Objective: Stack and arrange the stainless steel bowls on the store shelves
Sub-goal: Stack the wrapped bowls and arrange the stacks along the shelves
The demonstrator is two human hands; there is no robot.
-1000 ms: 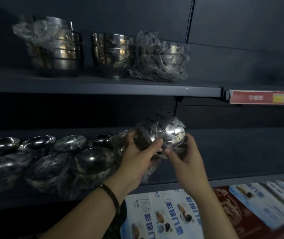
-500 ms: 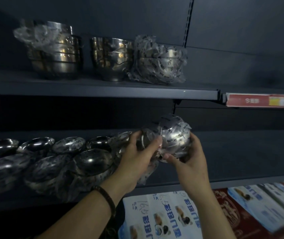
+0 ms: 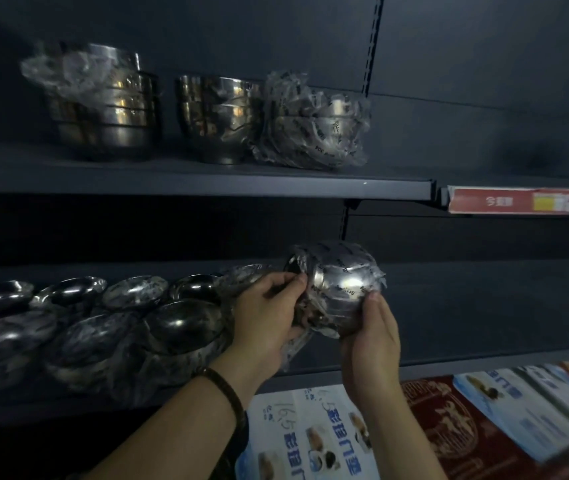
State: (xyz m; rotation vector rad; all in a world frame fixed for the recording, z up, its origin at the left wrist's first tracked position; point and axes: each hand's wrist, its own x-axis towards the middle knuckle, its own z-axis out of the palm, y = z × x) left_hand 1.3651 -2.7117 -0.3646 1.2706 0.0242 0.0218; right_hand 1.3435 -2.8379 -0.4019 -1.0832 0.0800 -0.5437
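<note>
A plastic-wrapped steel bowl (image 3: 342,278) is held above the middle shelf (image 3: 484,306), tilted with its bottom toward me. My left hand (image 3: 269,313) pinches the crinkled wrap at the bowl's left rim. My right hand (image 3: 373,330) cups the bowl from below and right, thumb on its side. Several loose wrapped bowls (image 3: 179,320) lie in two rows on the middle shelf's left part. On the upper shelf (image 3: 207,181) stand two bowl stacks (image 3: 103,109), (image 3: 217,116) and a wrapped stack (image 3: 314,123).
A red price strip (image 3: 525,200) runs along the upper shelf edge at right. Printed boxes (image 3: 432,427) in blue, white and red lie below the middle shelf. The middle shelf's right part is dark and bare. A bead bracelet sits on my left wrist (image 3: 224,386).
The wrapped bowl has turned so its bottom faces me more and has risen slightly. My right hand slid lower under it; my left hand shifted to the wrap at the rim.
</note>
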